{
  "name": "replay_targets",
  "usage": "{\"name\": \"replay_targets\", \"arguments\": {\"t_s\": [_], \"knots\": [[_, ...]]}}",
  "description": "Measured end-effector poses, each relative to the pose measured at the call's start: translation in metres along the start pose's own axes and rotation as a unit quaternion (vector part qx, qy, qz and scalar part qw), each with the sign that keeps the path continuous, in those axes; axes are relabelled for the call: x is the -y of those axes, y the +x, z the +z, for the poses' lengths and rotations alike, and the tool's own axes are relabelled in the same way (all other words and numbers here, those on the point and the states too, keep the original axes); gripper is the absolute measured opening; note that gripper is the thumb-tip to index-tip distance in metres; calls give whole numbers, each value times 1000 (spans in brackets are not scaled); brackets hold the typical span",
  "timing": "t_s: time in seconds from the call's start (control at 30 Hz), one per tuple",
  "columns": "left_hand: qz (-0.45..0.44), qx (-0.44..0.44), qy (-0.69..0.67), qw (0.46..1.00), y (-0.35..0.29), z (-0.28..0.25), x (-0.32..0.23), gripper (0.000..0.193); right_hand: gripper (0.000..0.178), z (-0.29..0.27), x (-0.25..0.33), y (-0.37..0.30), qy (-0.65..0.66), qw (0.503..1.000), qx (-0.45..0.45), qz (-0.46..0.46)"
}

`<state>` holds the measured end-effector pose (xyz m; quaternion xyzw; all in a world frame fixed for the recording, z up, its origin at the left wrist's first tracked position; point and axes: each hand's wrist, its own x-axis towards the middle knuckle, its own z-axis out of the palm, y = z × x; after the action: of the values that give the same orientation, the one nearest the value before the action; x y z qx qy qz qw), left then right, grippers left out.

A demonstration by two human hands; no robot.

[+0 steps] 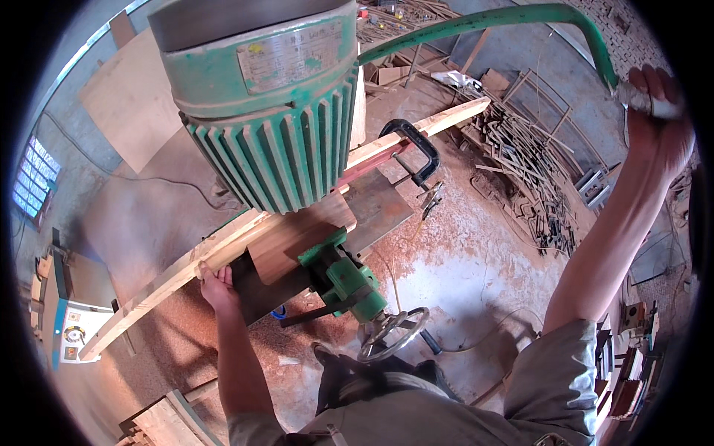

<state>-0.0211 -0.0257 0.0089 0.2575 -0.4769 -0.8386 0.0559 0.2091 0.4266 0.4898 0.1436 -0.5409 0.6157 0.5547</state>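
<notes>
A long wooden plank (245, 236) lies slanted across the machine's flat metal surface (375, 204), running from the near left up to the far right. The plank is pale and thin, with rough light edges and a redder stripe along its top near the middle. A black C-clamp (416, 149) grips it on the far right part. A big green motor (264, 104) with ribs on its side hangs over the middle of the plank and hides part of it. The left hand (216, 286) presses against the near edge of the plank, fingers curled up on the wood. The right hand (658, 111) is raised high on the right, closed tight around the end of a long bent green lever (483, 18). Below the surface sits a green metal part with a round hand wheel (394, 333). Reddish sawdust covers the floor (476, 260).
</notes>
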Motion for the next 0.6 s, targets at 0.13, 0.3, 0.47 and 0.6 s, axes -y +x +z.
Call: {"name": "replay_targets", "arguments": {"t_s": [0.13,0.3,0.47,0.6], "knots": [[3,-4,6,1000,-5,7,-2,49,27,-23,7,-14,57,997,24,44],[-1,-9,4,1000,0,1,1,50,25,-30,3,-35,53,998,-16,16],[1,-8,-8,1000,1,1,0,49,32,-38,0,-59,61,998,-29,-3],[-2,-19,-9,1000,1,1,1,46,31,-61,1,-72,98,995,8,18]]}}
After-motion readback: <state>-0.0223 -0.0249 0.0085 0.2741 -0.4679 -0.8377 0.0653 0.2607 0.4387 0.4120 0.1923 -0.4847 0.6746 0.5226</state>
